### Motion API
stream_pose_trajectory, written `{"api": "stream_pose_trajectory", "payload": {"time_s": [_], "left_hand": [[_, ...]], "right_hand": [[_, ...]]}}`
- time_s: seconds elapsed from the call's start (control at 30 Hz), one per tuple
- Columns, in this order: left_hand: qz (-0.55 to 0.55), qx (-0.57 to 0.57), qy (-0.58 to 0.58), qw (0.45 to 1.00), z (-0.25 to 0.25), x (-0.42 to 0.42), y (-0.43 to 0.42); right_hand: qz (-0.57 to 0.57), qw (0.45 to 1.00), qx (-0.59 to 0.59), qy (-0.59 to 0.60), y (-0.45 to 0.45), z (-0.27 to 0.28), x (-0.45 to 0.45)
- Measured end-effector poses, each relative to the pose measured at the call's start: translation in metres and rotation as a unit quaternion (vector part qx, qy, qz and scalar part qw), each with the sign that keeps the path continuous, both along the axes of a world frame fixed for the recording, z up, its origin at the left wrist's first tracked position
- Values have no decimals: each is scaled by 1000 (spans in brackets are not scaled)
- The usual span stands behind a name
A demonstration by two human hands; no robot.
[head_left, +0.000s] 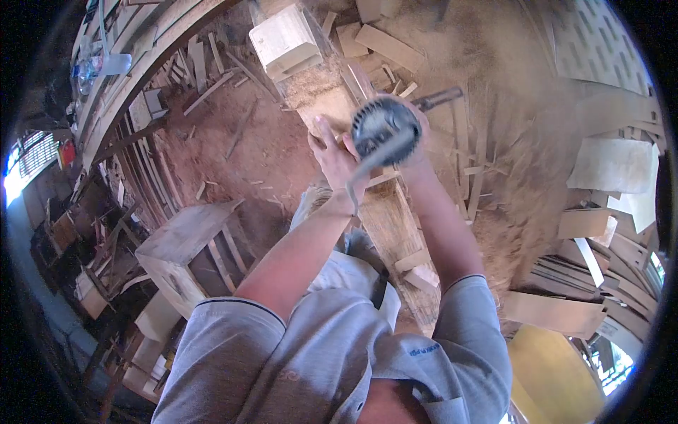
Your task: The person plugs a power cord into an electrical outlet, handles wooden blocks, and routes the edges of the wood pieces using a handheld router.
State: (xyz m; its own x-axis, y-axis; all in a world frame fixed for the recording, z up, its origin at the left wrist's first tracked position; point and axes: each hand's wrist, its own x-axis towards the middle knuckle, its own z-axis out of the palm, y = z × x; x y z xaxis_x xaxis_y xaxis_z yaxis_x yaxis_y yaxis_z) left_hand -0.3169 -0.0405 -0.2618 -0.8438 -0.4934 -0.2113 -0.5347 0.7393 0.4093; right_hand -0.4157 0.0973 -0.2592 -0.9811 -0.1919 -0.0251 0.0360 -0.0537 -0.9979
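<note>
My right hand (418, 145) is wrapped round a power tool (385, 132) with a round, vented dark housing, which hides most of the fingers. A bar-shaped side handle (439, 97) sticks out to the tool's right, and a grey cord (364, 172) hangs from it toward my left wrist. My left hand (337, 157) lies just left of the tool, its visible fingers stretched out and apart at a pale wooden piece (326, 104). The tool's working end is hidden beneath the housing. Below my hands runs a long wooden plank (388, 219), dusted with shavings.
A pale wooden block (284, 41) sits at the far end of the plank. Sawdust and offcuts (388, 46) cover the floor. At left stands a wooden box-like stool (185, 244); stacked boards (583, 272) and a yellow panel (554, 371) are at right. Plastic bottle (86, 74) upper left.
</note>
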Motion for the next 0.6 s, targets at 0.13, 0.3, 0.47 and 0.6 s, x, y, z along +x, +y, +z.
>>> {"api": "stream_pose_trajectory", "payload": {"time_s": [0.13,0.3,0.47,0.6], "left_hand": [[11,-5,-9,1000,2,-1,1],[133,76,11,988,31,-19,14],[102,61,30,992,32,-17,13],[101,64,37,992,33,-16,14]], "right_hand": [[-41,989,-103,-98,-13,10,-8],[6,996,22,82,52,22,40],[39,986,67,151,74,32,71],[24,978,85,186,61,38,67]]}}
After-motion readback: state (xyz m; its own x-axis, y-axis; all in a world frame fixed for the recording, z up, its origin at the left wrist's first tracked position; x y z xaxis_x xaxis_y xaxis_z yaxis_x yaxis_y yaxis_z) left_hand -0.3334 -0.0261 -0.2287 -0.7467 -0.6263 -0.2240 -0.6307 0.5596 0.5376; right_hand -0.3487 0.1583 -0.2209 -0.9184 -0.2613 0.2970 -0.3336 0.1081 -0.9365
